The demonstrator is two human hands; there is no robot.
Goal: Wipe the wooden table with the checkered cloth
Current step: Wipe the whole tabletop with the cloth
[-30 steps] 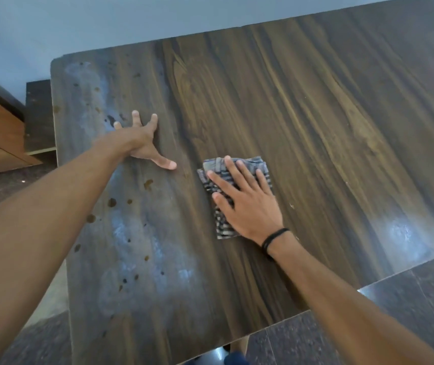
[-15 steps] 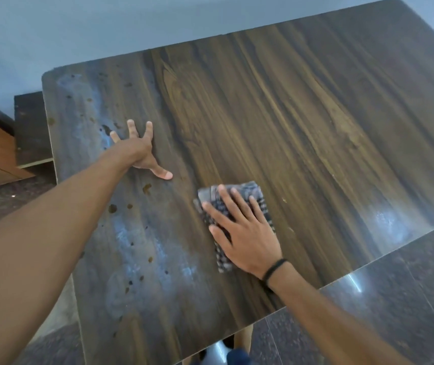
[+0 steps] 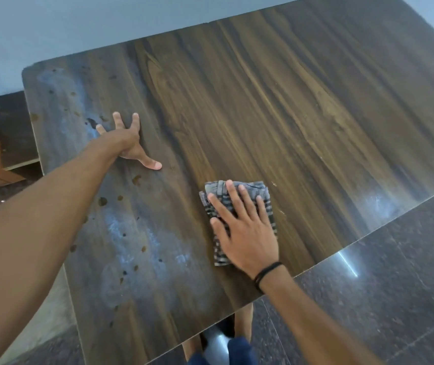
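— Where's the cloth now?

— Folded flat on the surface, in its near middle part. Over the last second it has slid back toward the near edge and away from the left thumb.

— Who's driving it?

— The right hand. It lies palm-down on the cloth with its fingers straight and spread, pressing rather than clutching. The cloth shows past the fingertips and along the thumb side.

— And the left hand?

— It hasn't shifted. It's open and splayed on the bare wood further back and to the left, apart from the cloth. I'd say it's bracing the lean.

— So what does that pull mean for the job?

— I read it as one stroke drawn back along the grain, mid-wipe. The strip under the cloth looks fairly clean. The brown spots and pale smears sit further left, under and beside the left arm, and look untouched. In my judgement most of the wiping is still ahead, and the next strokes should work leftward.
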